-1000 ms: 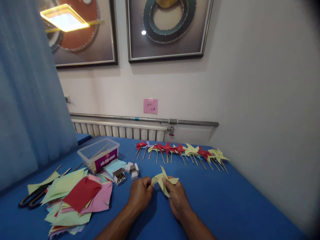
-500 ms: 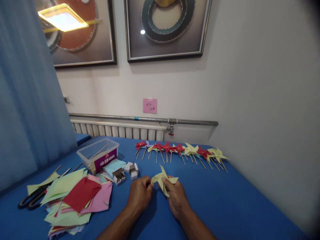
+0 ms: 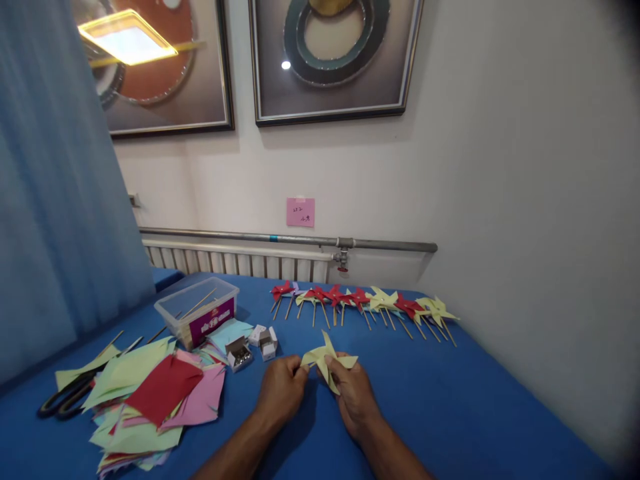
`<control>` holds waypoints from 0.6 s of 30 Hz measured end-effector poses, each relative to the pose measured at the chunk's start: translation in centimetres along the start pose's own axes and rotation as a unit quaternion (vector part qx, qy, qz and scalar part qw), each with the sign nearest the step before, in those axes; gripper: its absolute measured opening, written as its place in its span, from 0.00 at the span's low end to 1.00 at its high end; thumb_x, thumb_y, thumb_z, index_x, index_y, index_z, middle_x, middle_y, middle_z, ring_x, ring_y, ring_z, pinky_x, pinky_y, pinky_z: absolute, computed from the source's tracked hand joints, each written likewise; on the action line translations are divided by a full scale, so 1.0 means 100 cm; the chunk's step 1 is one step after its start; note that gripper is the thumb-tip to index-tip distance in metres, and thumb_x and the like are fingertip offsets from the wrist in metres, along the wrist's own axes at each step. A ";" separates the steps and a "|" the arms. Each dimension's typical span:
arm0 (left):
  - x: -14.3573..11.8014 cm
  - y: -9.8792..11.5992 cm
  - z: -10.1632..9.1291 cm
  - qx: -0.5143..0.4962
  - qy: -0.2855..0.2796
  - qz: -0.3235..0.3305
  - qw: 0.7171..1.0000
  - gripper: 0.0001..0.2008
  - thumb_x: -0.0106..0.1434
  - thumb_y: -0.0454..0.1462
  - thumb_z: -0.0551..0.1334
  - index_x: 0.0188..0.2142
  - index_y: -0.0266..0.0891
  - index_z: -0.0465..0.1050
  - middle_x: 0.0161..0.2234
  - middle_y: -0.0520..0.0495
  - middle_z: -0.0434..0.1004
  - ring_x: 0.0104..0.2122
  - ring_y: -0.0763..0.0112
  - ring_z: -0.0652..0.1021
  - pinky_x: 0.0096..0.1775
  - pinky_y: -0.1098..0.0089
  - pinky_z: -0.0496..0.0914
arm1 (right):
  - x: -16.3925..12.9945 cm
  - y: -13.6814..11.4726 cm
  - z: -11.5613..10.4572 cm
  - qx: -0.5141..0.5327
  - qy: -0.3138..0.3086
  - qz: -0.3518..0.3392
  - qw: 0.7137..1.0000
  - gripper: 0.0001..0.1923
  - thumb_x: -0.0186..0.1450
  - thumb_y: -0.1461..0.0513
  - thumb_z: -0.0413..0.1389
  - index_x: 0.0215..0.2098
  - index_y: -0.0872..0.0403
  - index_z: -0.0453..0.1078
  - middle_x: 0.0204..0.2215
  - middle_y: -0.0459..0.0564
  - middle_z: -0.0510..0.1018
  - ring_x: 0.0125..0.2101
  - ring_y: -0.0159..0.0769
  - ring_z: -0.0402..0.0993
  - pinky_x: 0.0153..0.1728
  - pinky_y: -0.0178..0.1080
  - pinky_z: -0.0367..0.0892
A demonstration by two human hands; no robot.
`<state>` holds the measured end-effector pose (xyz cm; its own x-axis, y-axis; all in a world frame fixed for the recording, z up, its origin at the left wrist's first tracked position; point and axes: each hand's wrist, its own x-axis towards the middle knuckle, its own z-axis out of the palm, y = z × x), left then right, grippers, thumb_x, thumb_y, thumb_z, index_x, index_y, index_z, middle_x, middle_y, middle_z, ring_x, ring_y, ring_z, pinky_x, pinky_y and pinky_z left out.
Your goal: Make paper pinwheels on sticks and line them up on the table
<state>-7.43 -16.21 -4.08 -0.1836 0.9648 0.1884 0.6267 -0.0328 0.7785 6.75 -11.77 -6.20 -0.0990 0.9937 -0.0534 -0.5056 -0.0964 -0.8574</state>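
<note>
Above the blue table, a pale yellow paper pinwheel point(image 3: 326, 363) is between my two hands, its blades folded toward the centre. My right hand point(image 3: 354, 393) is closed on it, the thumb pressing near its middle and the other fingers behind the paper. My left hand point(image 3: 281, 385) is closed in a pinch at the tip of the left blade. A thin sliver shows beside those fingertips, too small to make out. No stick can be seen on this pinwheel.
Stacked cut paper squares point(image 3: 155, 393) lie at left beside black-handled scissors point(image 3: 67, 395). Behind them are a clear plastic box point(image 3: 200, 313) with wooden sticks and small open boxes point(image 3: 240, 353), one holding metal bits. Several finished pinwheels point(image 3: 357, 298) line the table's back edge.
Hands and pinwheel stay almost in place. A thin sliver now shows by my left fingertips at the left blade, and the view has shifted very slightly.
</note>
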 end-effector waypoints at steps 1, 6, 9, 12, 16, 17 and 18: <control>0.000 -0.001 0.001 0.004 0.002 0.004 1.000 0.17 0.66 0.39 0.56 0.21 0.41 0.58 0.18 0.57 0.58 0.23 0.73 0.64 0.30 0.70 0.52 | 0.000 0.000 0.000 0.002 0.003 -0.001 1.000 0.17 0.48 0.56 0.73 0.29 0.52 0.73 0.20 0.42 0.78 0.23 0.37 0.75 0.29 0.37 0.68; 0.000 -0.003 0.004 0.015 0.015 0.011 1.000 0.16 0.66 0.38 0.57 0.21 0.40 0.59 0.19 0.56 0.61 0.24 0.73 0.65 0.31 0.69 0.52 | 0.001 0.001 0.000 0.000 -0.002 -0.003 1.000 0.16 0.49 0.56 0.72 0.29 0.52 0.74 0.20 0.42 0.79 0.22 0.36 0.74 0.28 0.36 0.67; 0.000 -0.003 0.004 0.015 0.019 0.011 1.000 0.15 0.65 0.37 0.57 0.21 0.40 0.59 0.20 0.56 0.62 0.24 0.73 0.66 0.31 0.70 0.52 | -0.001 -0.001 0.001 0.000 -0.002 -0.001 1.000 0.15 0.49 0.56 0.72 0.29 0.52 0.73 0.21 0.42 0.79 0.23 0.36 0.74 0.27 0.36 0.67; 0.000 -0.002 0.004 0.018 0.022 0.017 0.999 0.15 0.65 0.37 0.57 0.21 0.40 0.59 0.20 0.56 0.62 0.25 0.73 0.66 0.31 0.70 0.53 | -0.003 -0.002 0.002 -0.002 -0.003 0.002 1.000 0.15 0.49 0.56 0.72 0.30 0.52 0.74 0.22 0.42 0.80 0.24 0.37 0.76 0.28 0.37 0.69; 0.000 -0.003 0.004 0.022 0.016 0.014 1.000 0.15 0.65 0.37 0.58 0.21 0.40 0.60 0.19 0.55 0.63 0.25 0.73 0.66 0.31 0.70 0.53 | -0.003 -0.003 0.003 0.002 0.001 0.010 1.000 0.17 0.48 0.56 0.73 0.30 0.51 0.74 0.22 0.43 0.80 0.25 0.39 0.78 0.29 0.38 0.70; 0.000 -0.003 0.004 0.023 0.016 0.012 1.000 0.15 0.65 0.37 0.58 0.21 0.40 0.61 0.20 0.55 0.63 0.25 0.72 0.67 0.31 0.70 0.53 | -0.003 -0.003 0.003 0.002 0.004 0.011 1.000 0.17 0.48 0.56 0.73 0.30 0.51 0.73 0.22 0.43 0.80 0.25 0.39 0.78 0.28 0.38 0.70; 0.000 -0.003 0.004 0.024 0.016 0.010 1.000 0.15 0.65 0.37 0.58 0.21 0.40 0.61 0.20 0.55 0.63 0.25 0.72 0.67 0.31 0.70 0.54 | -0.003 -0.003 0.003 0.002 0.007 0.011 1.000 0.17 0.48 0.56 0.73 0.30 0.51 0.73 0.22 0.43 0.80 0.26 0.40 0.79 0.28 0.38 0.70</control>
<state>-7.34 -16.06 -4.54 -0.1943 0.9554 0.2224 0.6660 -0.0380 0.7450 6.68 -12.06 -5.75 -0.0985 0.9920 -0.0790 -0.5060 -0.1183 -0.8543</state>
